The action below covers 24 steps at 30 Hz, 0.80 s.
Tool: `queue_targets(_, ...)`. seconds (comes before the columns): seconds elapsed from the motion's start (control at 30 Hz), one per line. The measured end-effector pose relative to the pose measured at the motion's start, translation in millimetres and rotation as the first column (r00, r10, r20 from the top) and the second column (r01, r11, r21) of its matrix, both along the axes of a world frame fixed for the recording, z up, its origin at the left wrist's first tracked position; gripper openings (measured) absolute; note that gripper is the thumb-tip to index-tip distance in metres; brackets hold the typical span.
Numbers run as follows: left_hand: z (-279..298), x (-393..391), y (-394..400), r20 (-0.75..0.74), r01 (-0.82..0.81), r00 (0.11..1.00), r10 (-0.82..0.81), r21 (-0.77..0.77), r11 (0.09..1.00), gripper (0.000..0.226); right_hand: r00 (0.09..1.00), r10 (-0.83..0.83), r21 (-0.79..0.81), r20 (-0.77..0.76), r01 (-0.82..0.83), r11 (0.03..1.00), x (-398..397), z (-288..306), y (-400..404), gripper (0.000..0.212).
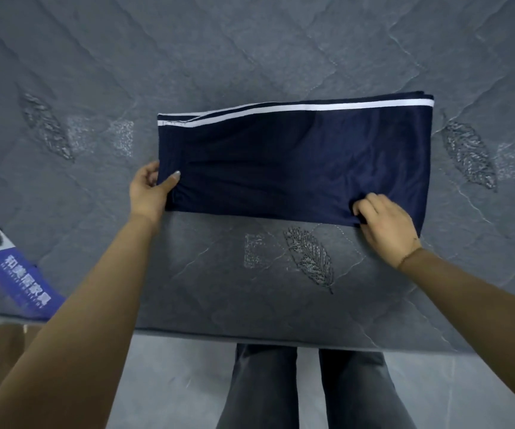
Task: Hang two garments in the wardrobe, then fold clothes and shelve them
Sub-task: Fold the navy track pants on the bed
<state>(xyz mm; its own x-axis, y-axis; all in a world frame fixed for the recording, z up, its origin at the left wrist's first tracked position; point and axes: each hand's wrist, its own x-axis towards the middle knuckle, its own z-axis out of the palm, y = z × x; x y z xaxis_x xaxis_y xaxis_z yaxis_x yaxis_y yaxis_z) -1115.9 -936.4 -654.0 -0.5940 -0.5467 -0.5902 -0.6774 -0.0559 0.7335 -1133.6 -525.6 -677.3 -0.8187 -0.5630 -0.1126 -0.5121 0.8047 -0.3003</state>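
Observation:
A navy blue garment (pixel 293 162) with a white stripe along its far edge lies folded flat in a rectangle on the grey quilted mattress (pixel 250 51). My left hand (pixel 149 190) pinches the garment's near left corner, thumb on top of the cloth. At the near right corner my right hand (pixel 383 224) grips the near edge, its fingers curled into the fabric. The wardrobe is out of view.
The mattress has embroidered leaf patterns (pixel 310 258) and its near edge runs just in front of my legs (pixel 305 391). A blue and white printed label (pixel 18 274) lies at the mattress's left near corner. Grey tiled floor shows below.

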Motion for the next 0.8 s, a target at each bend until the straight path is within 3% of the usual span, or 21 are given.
queue_targets(0.07, -5.3, 3.4, 6.9, 0.010, 0.061, 0.998, -0.060, -0.144, 0.988, 0.044, 1.000, -0.026, 0.041, 0.016, 0.026, 0.999, 7.1, -2.7, -6.7, 0.039)
queue_targets(0.13, -10.3, 6.3, 18.5, 0.032, 0.177, 0.984, -0.178, -0.377, 0.909, 0.048, 0.997, -0.075, 0.060, 0.032, 0.073, 0.996, 11.6, -2.0, -11.2, 0.038)
queue_targets(0.2, -10.5, 8.9, 36.5, 0.187, 0.316, 0.948, -0.258, -0.638, 0.702, 0.056, 0.991, -0.114, 0.054, 0.067, 0.111, 0.992, 16.0, 2.5, -11.8, 0.039)
queue_targets(0.27, -6.4, 11.6, 60.7, 0.302, 0.442, 0.891, -0.338, -0.746, 0.498, 0.059, 0.982, -0.124, 0.048, 0.140, 0.119, 0.992, 22.4, 9.9, -7.0, 0.045)
queue_targets(0.33, -4.2, 13.3, 91.3, 0.288, 0.529, 0.797, -0.531, -0.756, 0.384, 0.058, 0.965, -0.138, 0.014, 0.223, 0.139, 0.990, 27.9, 17.9, 3.0, 0.051)
queue_targets(0.43, -14.5, 15.6, 141.5, 0.256, 0.707, 0.480, -0.839, -0.679, 0.198, 0.054, 0.932, -0.212, -0.106, 0.293, 0.251, 0.962, 31.5, 26.5, 22.5, 0.050)
queue_targets(0.5, -29.0, 19.8, 164.8, 0.370, 0.803, 0.302, -0.879, -0.595, 0.025, 0.055, 0.902, -0.318, -0.182, 0.291, 0.378, 0.908, 30.8, 27.5, 36.6, 0.047)
queue_targets(0.53, -37.4, 21.2, 171.4, 0.430, 0.835, 0.266, -0.863, -0.549, -0.017, 0.056, 0.880, -0.377, -0.209, 0.288, 0.442, 0.872, 29.9, 26.3, 44.1, 0.045)
queue_targets(0.63, -53.5, 19.8, 182.4, 0.499, 0.857, 0.316, -0.807, -0.515, 0.017, 0.059, 0.749, -0.561, -0.248, 0.354, 0.653, 0.715, 19.0, 17.1, 66.7, 0.043)
queue_targets(0.7, -50.1, 18.1, 193.0, 0.470, 0.833, 0.391, -0.791, -0.546, 0.087, 0.059, 0.550, -0.646, -0.245, 0.530, 0.828, 0.504, 1.2, 13.7, 78.9, 0.038)
queue_targets(0.77, -39.3, 22.1, 211.8, 0.322, 0.775, 0.467, -0.823, -0.597, 0.206, 0.059, 0.324, -0.614, -0.187, 0.720, 0.942, 0.278, -18.0, 12.3, 85.6, 0.027)
queue_targets(0.8, -33.5, 26.3, 225.3, 0.211, 0.749, 0.470, -0.857, -0.609, 0.261, 0.059, 0.248, -0.574, -0.148, 0.780, 0.965, 0.217, -28.4, 11.8, 88.0, 0.023)
